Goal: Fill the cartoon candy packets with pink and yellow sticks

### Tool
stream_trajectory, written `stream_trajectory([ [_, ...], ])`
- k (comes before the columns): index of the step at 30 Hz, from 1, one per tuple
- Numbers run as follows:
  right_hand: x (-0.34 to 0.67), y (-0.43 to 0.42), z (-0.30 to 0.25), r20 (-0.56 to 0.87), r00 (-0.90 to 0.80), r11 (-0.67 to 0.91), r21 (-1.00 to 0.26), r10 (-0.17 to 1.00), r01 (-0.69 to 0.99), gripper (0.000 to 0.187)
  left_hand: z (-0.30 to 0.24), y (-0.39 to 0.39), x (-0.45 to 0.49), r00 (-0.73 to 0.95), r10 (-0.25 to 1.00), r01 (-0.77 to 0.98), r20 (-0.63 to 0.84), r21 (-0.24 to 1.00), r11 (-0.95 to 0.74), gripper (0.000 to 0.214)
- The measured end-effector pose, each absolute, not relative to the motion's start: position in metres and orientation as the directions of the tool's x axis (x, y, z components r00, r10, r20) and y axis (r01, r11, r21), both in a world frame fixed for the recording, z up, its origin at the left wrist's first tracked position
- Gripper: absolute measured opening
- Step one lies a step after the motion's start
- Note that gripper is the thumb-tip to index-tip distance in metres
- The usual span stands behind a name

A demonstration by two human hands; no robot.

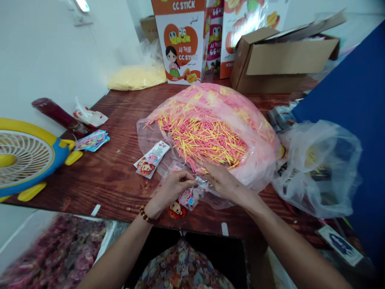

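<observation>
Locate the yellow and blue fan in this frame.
Head view, far left: the fan sits at the left end of the wooden table, cut by the frame edge, with a stack of printed packets just right of it.

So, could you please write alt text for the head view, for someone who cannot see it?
The left hand and right hand meet over a small printed packet on a wooden table, beside a clear bag of pink and yellow sticks. A fan lies left.
</observation>
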State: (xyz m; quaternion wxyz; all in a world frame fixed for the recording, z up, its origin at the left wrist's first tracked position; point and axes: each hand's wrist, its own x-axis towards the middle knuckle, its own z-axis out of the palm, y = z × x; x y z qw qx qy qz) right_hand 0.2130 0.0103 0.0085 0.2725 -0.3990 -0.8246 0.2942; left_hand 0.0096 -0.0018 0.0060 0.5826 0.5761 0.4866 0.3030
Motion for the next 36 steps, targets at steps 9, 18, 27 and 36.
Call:
stream_trajectory([
  [9,0.219,0.011,0.012,0.134,-0.405,0.292,-0.887,0.905,0.357,0.022,0.003,-0.007,0.01,0.402,0.91,0.288,-0.104,0.957,-0.018,0.027],
  [18,0.188,0.005,0.043,0.11,0.14,0.165,-0.852,0.984,-0.497,0.008,0.001,-0.013,0.016,0.379,0.91,0.261,0.169,0.924,-0.28,0.025],
  [27,0.169,-0.003,0.026,0.063,0.145,0.129,-0.85,0.987,-0.51,0.014,0.006,-0.016,0.025,0.233,0.967,0.197,0.104,0.969,-0.151,0.024],
  [36,0.191,-0.005,0.038,0.137,-0.146,0.135,-0.991,0.98,-0.028,0.029,0.006,-0.002,0.03,0.211,0.975,0.107,0.071,0.99,-0.096,0.017],
])
